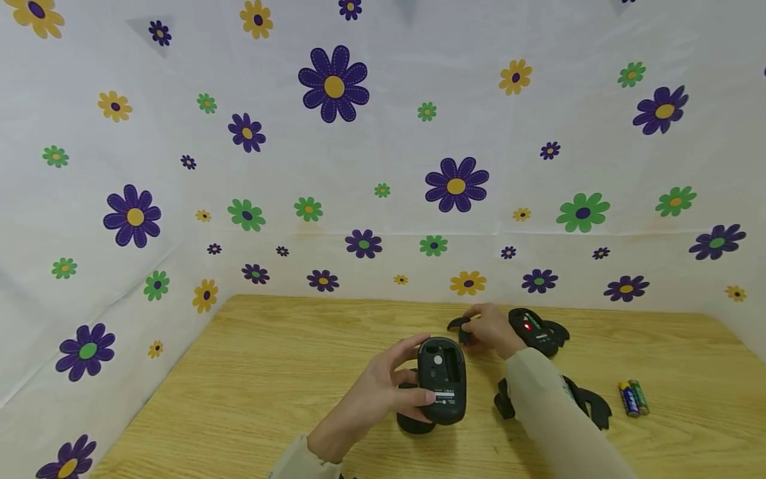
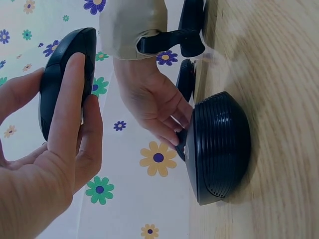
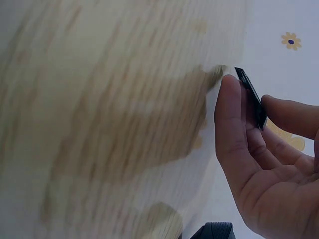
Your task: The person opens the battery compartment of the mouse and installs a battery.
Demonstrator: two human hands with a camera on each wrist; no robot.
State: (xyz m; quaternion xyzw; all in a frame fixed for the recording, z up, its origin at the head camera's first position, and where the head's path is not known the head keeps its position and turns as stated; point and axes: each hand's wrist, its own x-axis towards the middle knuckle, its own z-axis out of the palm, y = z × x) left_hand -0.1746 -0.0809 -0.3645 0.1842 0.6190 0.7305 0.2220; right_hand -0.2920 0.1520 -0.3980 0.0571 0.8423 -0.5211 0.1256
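Observation:
My left hand [image 1: 385, 382] grips a black computer mouse [image 1: 443, 379] with its underside towards me; a label and an uncovered battery slot show there. In the left wrist view this mouse [image 2: 65, 74] is seen edge-on between thumb and fingers. At the back of the table, my right hand [image 1: 492, 329] pinches a thin, curved black cover piece [image 3: 252, 99] between thumb and fingers. Another black mouse [image 2: 222, 149] with a ribbed side lies on the table, partly hidden below the left hand in the head view.
Right of the right hand lies an upturned mouse [image 1: 532, 330] with a red light, a black cover [image 1: 558, 332] beside it. More black parts [image 1: 594, 404] lie partly under the right sleeve [image 1: 553, 406]. Two batteries [image 1: 633, 398] lie further right. A flowered sheet [image 1: 383, 133] borders the wooden table.

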